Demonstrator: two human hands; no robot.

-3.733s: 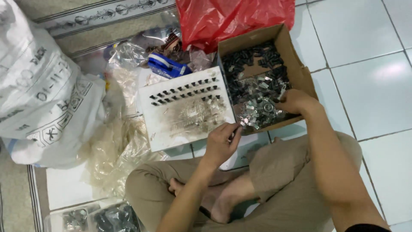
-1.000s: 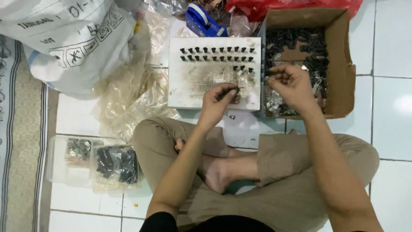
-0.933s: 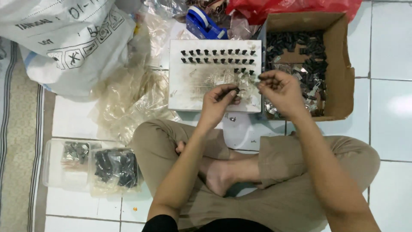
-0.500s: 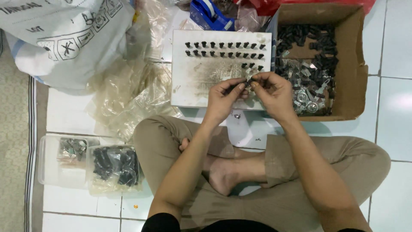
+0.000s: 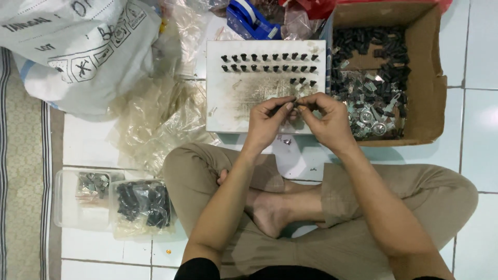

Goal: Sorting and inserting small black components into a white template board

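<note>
Filling the white board (image 5: 236,103) with black pegs (image 5: 267,62)
My left hand (image 5: 267,124) and right hand (image 5: 327,122) are pinching one small part (image 5: 295,103); two rows are standing, a third barely begun.

Seated cross-legged on a tiled floor (image 5: 480,57), left hand (image 5: 267,123) and right hand (image 5: 327,120) pinch a small part (image 5: 295,102) over a white board (image 5: 233,103); cardboard box (image 5: 425,78) at two o'clock.

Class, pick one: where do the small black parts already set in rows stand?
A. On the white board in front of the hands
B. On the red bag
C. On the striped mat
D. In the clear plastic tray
A: the rows of black parts stand along the far edge of the white board, beyond the left hand and right hand.
</note>
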